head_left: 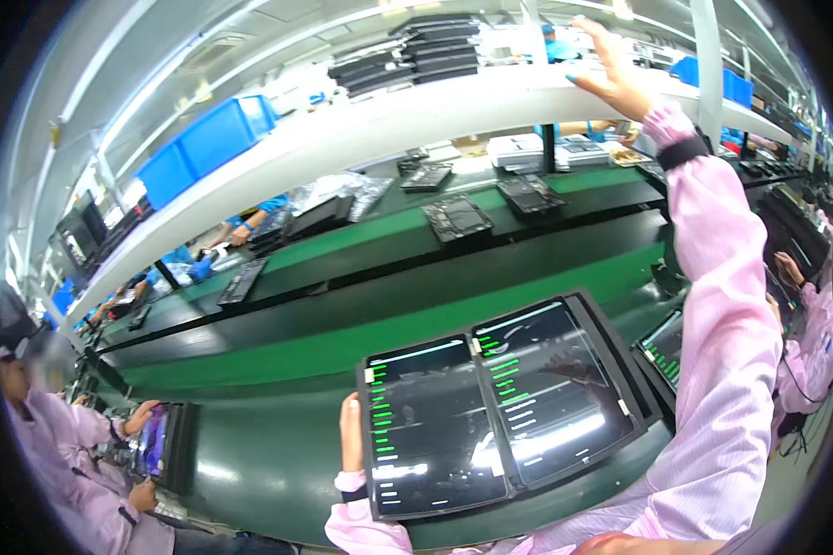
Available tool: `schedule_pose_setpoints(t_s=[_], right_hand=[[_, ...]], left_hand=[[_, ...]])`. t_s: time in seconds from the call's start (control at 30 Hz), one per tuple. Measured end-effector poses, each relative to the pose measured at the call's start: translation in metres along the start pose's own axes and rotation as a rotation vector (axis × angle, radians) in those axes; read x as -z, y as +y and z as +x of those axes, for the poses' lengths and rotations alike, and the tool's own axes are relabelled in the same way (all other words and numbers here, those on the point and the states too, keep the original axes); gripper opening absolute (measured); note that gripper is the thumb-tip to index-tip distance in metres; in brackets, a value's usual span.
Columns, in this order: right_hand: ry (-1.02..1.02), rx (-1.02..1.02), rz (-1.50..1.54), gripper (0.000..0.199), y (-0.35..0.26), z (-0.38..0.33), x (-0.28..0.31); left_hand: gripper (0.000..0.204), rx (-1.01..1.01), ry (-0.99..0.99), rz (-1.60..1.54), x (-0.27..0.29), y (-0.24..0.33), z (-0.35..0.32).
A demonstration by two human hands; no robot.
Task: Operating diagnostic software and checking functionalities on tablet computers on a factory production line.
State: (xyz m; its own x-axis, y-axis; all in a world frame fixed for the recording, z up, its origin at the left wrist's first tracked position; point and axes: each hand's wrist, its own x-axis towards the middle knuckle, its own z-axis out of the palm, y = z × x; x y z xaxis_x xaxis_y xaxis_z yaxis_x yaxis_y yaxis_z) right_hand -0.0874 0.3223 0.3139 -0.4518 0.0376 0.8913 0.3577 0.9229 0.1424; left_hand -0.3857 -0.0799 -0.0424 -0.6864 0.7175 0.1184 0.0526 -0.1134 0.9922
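A black tray (507,435) tilts in front of me at the green bench, with two tablets side by side in it. Both the left tablet (430,435) and the right tablet (551,379) have lit dark screens with rows of green and white lines. My left hand (350,433) grips the tray's left edge, its thumb up along the side and the other fingers hidden. Raised high at the upper right, my right hand (611,79) is in front of the white shelf, fingers spread and holding nothing. That palm and arm reflect in the right tablet's glass.
A white overhead shelf (342,129) carries blue bins (204,148) and stacked black trays (440,46). Behind the bench runs a conveyor (379,259) with device-laden trays (458,217). Another tablet (662,351) lies right of my tray. Co-workers in pink sit left and right; the left one handles a tablet (153,444).
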Motion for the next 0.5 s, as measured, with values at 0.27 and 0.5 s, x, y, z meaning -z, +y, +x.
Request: schedule_pose_setpoints(t_s=[0.27, 0.5], right_hand=[[-0.247, -0.108, 0.232, 0.026, 0.003, 0.02, -0.048], [-0.165, -0.056, 0.346, 0.024, -0.018, 0.023, -0.058]], left_hand=[[0.031, -0.097, 0.136, 0.223, 0.033, 0.014, -0.014], [0.029, -0.214, 0.224, 0.224, 0.038, 0.051, -0.024]])
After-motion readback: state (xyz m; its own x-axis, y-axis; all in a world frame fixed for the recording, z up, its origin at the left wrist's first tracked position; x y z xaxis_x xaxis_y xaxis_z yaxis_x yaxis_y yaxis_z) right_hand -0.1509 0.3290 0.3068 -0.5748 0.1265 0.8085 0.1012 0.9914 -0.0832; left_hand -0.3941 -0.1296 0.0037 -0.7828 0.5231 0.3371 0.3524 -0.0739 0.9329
